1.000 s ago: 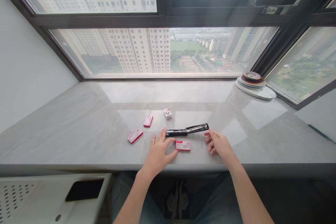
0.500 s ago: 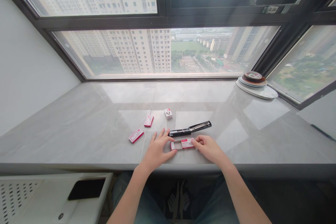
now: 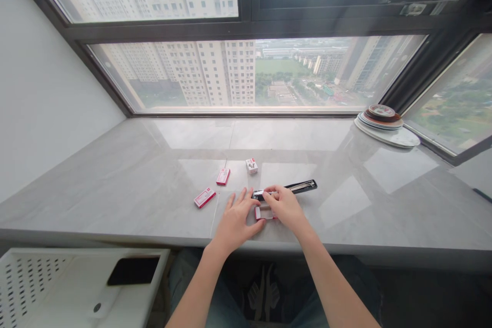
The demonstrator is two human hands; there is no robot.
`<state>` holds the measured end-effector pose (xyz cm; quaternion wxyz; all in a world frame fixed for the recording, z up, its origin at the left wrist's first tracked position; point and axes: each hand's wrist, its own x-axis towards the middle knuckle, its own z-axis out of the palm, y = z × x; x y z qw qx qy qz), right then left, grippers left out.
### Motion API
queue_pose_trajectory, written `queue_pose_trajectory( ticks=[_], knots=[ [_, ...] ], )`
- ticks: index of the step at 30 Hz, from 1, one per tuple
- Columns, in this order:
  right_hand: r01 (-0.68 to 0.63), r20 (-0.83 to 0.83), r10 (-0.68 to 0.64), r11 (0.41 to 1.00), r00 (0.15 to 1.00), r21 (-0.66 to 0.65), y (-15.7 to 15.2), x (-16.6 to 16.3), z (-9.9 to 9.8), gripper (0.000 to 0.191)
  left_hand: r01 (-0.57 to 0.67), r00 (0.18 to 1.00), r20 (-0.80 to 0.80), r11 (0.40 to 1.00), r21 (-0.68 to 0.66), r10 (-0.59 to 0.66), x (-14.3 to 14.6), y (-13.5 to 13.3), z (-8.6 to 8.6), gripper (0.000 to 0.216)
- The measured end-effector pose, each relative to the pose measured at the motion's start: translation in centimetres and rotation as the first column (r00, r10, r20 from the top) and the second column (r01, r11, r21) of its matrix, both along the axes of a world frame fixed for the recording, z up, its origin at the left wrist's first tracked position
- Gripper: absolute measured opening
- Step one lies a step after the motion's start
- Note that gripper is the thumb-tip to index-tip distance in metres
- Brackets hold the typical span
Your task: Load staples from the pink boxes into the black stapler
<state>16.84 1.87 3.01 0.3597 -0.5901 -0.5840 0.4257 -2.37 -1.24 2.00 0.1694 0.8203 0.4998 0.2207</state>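
Note:
A small red-and-white staple box point(image 3: 263, 212) lies partly slid open near the counter's front edge. My left hand point(image 3: 239, 220) grips its left end between thumb and index finger, the other fingers spread on the counter. Just behind the box is a black stapler point(image 3: 302, 186), opened out long with its metal channel showing. My right hand point(image 3: 286, 209) is over the box's right part, its fingertips pinched at the stapler's channel. What the pinch holds, if anything, is too small to make out. The right hand hides the stapler's middle and the box's right end.
Two red-and-white boxes, a nearer one point(image 3: 205, 198) and a farther one point(image 3: 223, 176), lie to the left. A white cube-shaped box point(image 3: 251, 166) stands behind the stapler. Stacked plates point(image 3: 400, 137) sit by the window. A phone point(image 3: 133, 271) rests on the white surface point(image 3: 69, 287) below left.
My right hand has moved left and away from me, from the staple box's right end to the stapler's channel. The left hand stays at the box. The view has shifted slightly.

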Motion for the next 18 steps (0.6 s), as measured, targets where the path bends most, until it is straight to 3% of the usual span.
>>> queue_pose_trajectory(
  ticks=[5,10,14,18],
  knots=[
    [0.001,-0.021,0.001,0.994,1.000,0.109,0.3,-1.1,0.6,0.024,0.017,1.000,0.010,1.000,-0.001,-0.017,-0.1,0.0,0.2,0.039],
    [-0.147,0.165,0.111,0.963,0.980,0.225,-0.6,-1.1,2.8,0.015,0.018,0.999,0.032,1.000,-0.013,-0.018,-0.4,0.1,0.1,0.049],
    [-0.327,0.419,0.236,0.932,0.877,0.159,-2.3,-0.1,3.4,0.008,0.008,0.999,0.048,0.999,-0.031,-0.006,-0.5,0.2,-0.3,0.036],
    [-0.321,0.433,0.254,0.943,0.865,0.088,-3.6,1.5,3.0,0.012,0.018,0.997,0.075,0.999,-0.042,-0.014,-0.6,0.1,0.0,0.031]
  ],
)
